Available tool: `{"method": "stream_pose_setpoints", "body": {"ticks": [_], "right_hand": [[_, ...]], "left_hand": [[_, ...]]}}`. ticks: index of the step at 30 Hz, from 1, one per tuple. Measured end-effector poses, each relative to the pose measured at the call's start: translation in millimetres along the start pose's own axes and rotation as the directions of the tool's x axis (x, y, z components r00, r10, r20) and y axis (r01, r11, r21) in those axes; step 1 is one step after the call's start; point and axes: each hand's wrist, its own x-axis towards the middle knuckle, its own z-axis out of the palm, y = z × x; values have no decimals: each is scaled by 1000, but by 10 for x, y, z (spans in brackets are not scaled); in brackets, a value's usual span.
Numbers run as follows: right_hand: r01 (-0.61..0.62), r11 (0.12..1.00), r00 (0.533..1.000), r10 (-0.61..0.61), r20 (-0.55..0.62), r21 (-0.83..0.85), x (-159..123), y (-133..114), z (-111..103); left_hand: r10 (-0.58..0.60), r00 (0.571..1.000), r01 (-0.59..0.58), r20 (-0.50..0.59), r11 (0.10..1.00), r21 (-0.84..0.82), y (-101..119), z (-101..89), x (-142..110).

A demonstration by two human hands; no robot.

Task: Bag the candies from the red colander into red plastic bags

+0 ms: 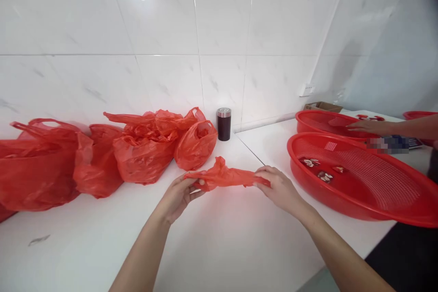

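Note:
A crumpled red plastic bag (224,175) is stretched between both my hands above the white counter (219,237). My left hand (179,196) pinches its left end, fingers closed on the plastic. At the bag's right end, my right hand (277,187) is closed on the plastic too. Several filled red plastic bags (143,150) stand in a row along the tiled wall behind my hands.
A dark cylindrical jar (223,123) with a metal lid stands by the wall. A large red mesh basket (362,191) holding a few small packets sits at right; a second red basket (325,123) lies behind it. Another person's hand (366,125) rests near that basket.

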Motion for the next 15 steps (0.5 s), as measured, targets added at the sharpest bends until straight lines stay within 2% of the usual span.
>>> {"method": "stream_pose_setpoints", "body": {"ticks": [2,5,7,9,12,15], "right_hand": [[20,998,1000,-18,-20,64,-84,-183,-123],[150,964,989,-144,-40,221,-172,-566,-237],[249,938,968,-248,-36,239,-181,-767,-197],[294,945,955,-297,-2,145,-165,-841,-71],[193,981,976,-190,111,-19,-185,-730,128],[65,996,975,-51,214,-59,-323,-542,170]], "left_hand": [[-22,995,38,94,985,-167,102,96,-88],[-38,979,106,199,935,-340,212,228,-192],[-30,966,121,258,932,-343,266,301,-260],[-21,954,119,298,942,-315,315,354,-329],[-5,968,72,252,963,-258,386,360,-415],[24,989,-2,146,988,-152,442,276,-440]]}}
